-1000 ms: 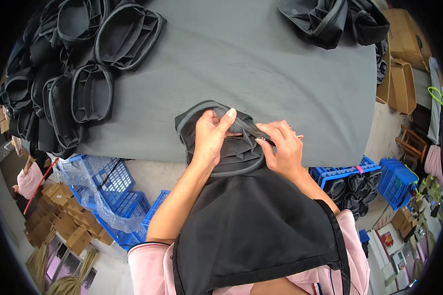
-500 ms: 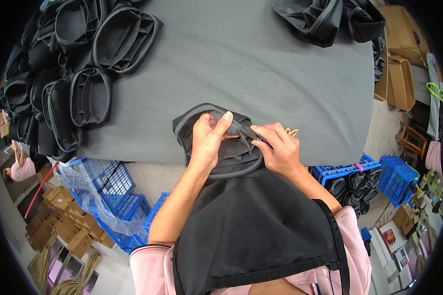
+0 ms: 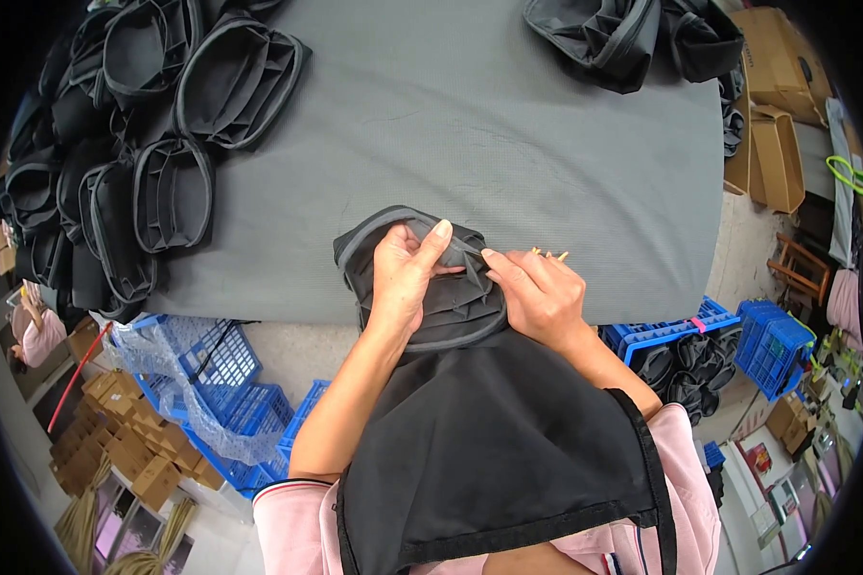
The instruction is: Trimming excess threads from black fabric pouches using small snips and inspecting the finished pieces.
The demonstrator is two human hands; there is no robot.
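A black fabric pouch (image 3: pixel 441 311) with grey edging and inner dividers lies open at the table's near edge, against my black apron (image 3: pixel 508 441). My left hand (image 3: pixel 408 268) is closed on its far left rim, thumb up on the edging and fingers inside. At the pouch's right rim, my right hand (image 3: pixel 542 292) is closed, thumb and index fingertip pinched together at the edging. Yellow handle ends (image 3: pixel 549 254) poke out behind the right knuckles, seemingly of small scissors tucked in that hand; their blades are hidden.
Similar black pouches (image 3: pixel 173 192) are heaped at the table's left, with more (image 3: pixel 604 38) at the far right. Blue crates (image 3: pixel 225 402) stand below the left edge, one draped in bubble wrap. Another crate (image 3: pixel 666 326) at right holds pouches. Cardboard boxes (image 3: pixel 772 158) stand beyond. A person (image 3: pixel 38 331) is far left.
My right hand has turned and closed more; the dark piece at its fingertips is no longer visible, and the yellow handles show less. My left hand keeps its hold on the pouch.
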